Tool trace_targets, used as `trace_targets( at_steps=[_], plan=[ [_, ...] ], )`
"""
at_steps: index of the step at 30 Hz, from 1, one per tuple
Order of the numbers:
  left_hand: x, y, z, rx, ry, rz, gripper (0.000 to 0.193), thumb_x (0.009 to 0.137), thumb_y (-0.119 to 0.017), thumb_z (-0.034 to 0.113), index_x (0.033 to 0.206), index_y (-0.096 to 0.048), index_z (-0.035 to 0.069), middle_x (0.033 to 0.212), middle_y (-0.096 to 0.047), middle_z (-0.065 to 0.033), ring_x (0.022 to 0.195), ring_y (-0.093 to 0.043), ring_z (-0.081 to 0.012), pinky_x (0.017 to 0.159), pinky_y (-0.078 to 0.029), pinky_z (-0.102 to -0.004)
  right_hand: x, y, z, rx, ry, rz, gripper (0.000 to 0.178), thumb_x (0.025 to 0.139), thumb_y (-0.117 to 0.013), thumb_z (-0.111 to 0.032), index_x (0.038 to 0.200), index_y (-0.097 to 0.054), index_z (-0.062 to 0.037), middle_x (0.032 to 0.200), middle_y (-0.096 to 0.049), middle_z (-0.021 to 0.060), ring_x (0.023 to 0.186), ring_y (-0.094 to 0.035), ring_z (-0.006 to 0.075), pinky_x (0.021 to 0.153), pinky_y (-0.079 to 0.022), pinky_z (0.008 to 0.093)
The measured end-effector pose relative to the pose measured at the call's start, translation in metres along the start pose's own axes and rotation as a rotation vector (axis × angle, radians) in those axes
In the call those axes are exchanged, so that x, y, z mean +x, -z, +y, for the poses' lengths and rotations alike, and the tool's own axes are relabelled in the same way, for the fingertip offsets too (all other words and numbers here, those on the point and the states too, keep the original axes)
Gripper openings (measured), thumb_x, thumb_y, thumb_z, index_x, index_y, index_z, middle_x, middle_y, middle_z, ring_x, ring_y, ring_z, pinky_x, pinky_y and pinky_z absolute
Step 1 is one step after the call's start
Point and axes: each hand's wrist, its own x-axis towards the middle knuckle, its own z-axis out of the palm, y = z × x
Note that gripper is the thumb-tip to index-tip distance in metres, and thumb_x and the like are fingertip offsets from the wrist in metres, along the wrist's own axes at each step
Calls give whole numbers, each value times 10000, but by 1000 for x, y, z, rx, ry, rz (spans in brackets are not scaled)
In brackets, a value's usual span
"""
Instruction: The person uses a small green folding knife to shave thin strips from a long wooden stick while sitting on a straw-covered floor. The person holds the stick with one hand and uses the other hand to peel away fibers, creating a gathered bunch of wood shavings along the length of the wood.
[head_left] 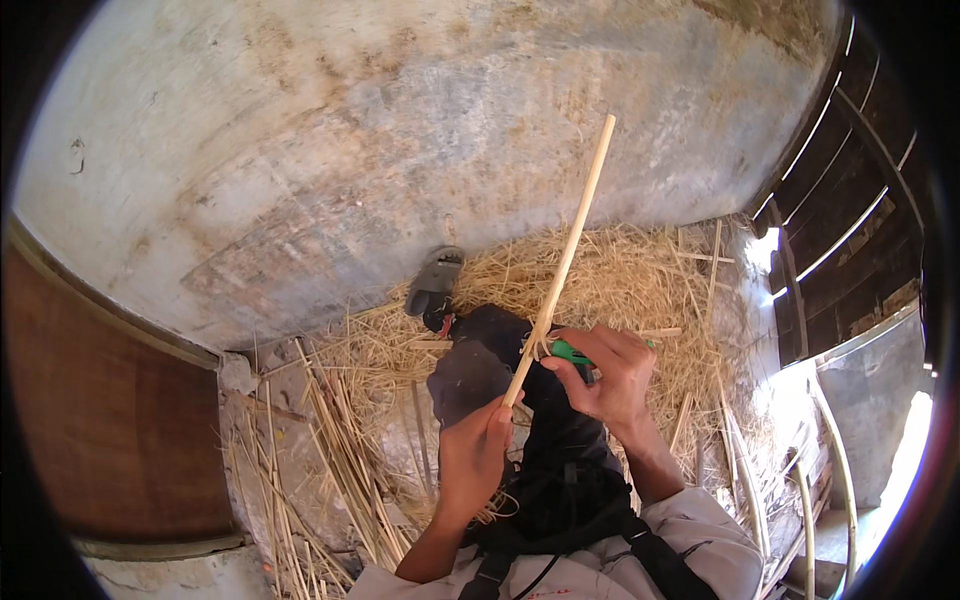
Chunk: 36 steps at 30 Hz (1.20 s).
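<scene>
A long pale bamboo stick (574, 240) slants up and away from my lap. My left hand (476, 450) is closed round its lower end, thumb along the stick. In my right hand (615, 372) is a green-handled knife (570, 351), held against the stick just above my left hand. Its blade is mostly hidden by the fingers and by curled shavings (540, 343) at the contact. Beneath the stick are my dark-trousered legs (560, 420), the knee (468, 380) close to my left hand.
Straw-like shavings (640, 275) cover the floor ahead. Several long thin sticks (345, 450) lie at the left, near a brown wooden panel (110, 410). A stained wall (450, 130) rises in front, and dark slats (850, 240) stand at the right. A sandalled foot (436, 280) rests by the wall.
</scene>
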Motion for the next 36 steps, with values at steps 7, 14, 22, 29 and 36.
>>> trace_targets(
  at_steps=[7, 14, 22, 29, 36],
  plan=[
    [-10, -4, 2, 241, -211, 135, 319, 1134, -544, 174, 1298, -726, -30, 701, -495, 49, 636, -424, -31, 562, -337, -236, -9, -5, -12, 135, -32, 74, 275, 809, -909, -263, 1000, -799, -99, 755, -705, 39, 594, -654, 232, 567, -480, 354],
    [-12, 40, 23, 125, -152, -45, 386, 1163, -478, 259, 1234, -743, -14, 674, -520, 28, 612, -476, -49, 555, -376, -248, -7, 18, -14, 569, -261, -390, 227, 893, -849, -192, 1033, -765, -34, 801, -723, 99, 681, -685, 204, 615, -502, 328],
    [7, 101, 53, 535, -315, -125, 298, 1134, -516, 204, 1111, -735, 3, 646, -560, -92, 548, -536, -193, 550, -423, -349, 29, 58, -47, 123, 40, -118, 370, 821, -903, -204, 1165, -785, -136, 1065, -705, 85, 767, -739, 221, 685, -579, 365],
    [12, 133, 84, 947, -521, -88, 171, 1056, -623, 188, 1079, -716, 46, 780, -664, -160, 758, -647, -395, 752, -479, -482, 58, 67, -38, -108, 207, -247, 376, 777, -875, -181, 1145, -798, -179, 1052, -729, 47, 732, -732, 268, 660, -567, 384],
    [19, 139, 126, 1206, -833, 204, 97, 961, -734, 181, 1017, -711, 105, 1065, -694, -78, 1005, -652, -286, 1115, -319, -546, 60, 73, -33, 175, 96, -461, 160, 812, -860, -152, 947, -812, -79, 792, -755, 96, 728, -748, 286, 661, -562, 356]
  ],
)
